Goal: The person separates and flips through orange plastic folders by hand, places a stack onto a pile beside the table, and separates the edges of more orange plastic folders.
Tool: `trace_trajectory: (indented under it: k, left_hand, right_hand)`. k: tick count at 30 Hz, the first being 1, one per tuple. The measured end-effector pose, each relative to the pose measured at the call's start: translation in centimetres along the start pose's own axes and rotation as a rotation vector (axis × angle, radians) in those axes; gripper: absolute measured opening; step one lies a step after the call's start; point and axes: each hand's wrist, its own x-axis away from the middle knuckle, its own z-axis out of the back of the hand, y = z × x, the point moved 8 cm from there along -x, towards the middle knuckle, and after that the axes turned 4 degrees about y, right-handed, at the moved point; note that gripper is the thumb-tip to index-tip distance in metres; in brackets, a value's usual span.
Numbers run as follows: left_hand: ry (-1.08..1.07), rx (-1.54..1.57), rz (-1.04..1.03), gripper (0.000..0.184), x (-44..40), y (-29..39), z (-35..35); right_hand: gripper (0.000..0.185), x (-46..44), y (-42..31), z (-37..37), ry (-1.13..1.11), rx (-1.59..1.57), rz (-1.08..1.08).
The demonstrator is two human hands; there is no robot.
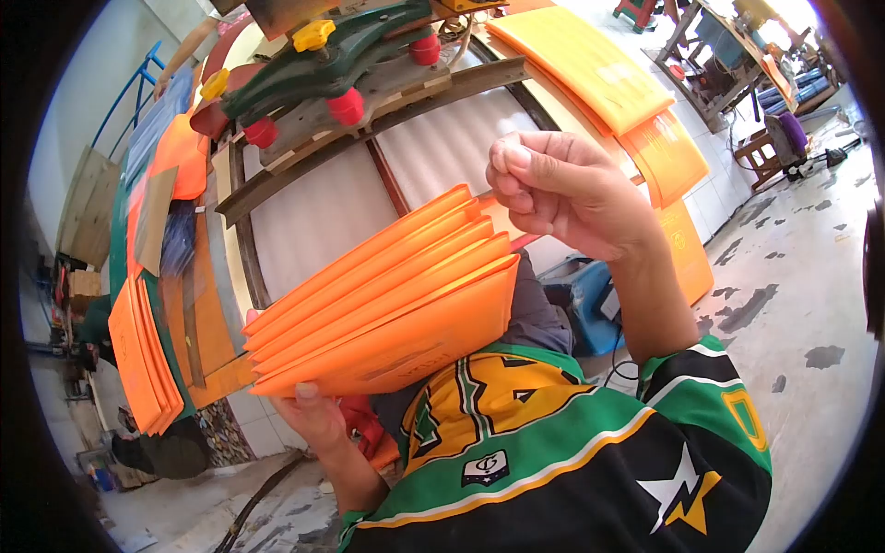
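My left hand (313,419) grips a fanned stack of orange plastic folders (396,323) by the lower left corner, thumb on the near face. Faint printing shows on the nearest folder. The stack tilts in front of my lap, its upper edges spread apart. My right hand (562,194) is raised just beyond the stack's upper right end, thumb and fingers pinched together. Whatever sits between those fingertips, if anything, is too small to make out. A machine with a green metal arm (341,60), yellow knobs and red knobs stands ahead, over a pale framed bed (313,212).
More orange folders (590,69) lie along the right side of the machine table, some hanging over its edge. Another orange bundle (143,355) hangs at the left. A blue plastic object (585,300) stands beside my leg. A wooden workbench (691,60) is at the back right.
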Motion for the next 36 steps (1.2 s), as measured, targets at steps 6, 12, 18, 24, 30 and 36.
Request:
trace_trajectory:
  k: [6, 12, 18, 24, 30, 36]
  left_hand:
    - [-0.011, 0.025, 0.009, 0.117, 0.1, 0.2, -0.3]
    - [-0.017, 0.030, -0.024, 0.116, -0.1, 0.3, -0.4]
    - [-0.030, 0.048, -0.025, 0.115, 0.0, 0.2, -0.6]
    - [-0.058, 0.050, -0.036, 0.111, -0.2, -0.3, -0.2]
    - [-0.149, 0.054, -0.099, 0.108, -0.6, -0.1, -0.4]
    - [-0.180, 0.145, -0.035, 0.106, -0.7, -0.3, -1.3]
  right_hand:
    - [0.022, 0.2, 1.2, 0.2, 0.027, -0.091, -0.019]
    - [0.023, 0.4, 1.2, -0.1, 0.026, -0.119, -0.003]
    - [0.024, 0.5, 1.0, 0.3, 0.095, 0.034, 0.068]
    - [0.015, 2.5, -1.8, 0.1, 0.159, 0.648, 0.258]
    - [0.028, 2.7, -8.6, 13.5, 0.738, 1.180, 0.455]
    - [0.025, 2.4, -9.1, 24.0, 1.062, 1.556, 0.310]
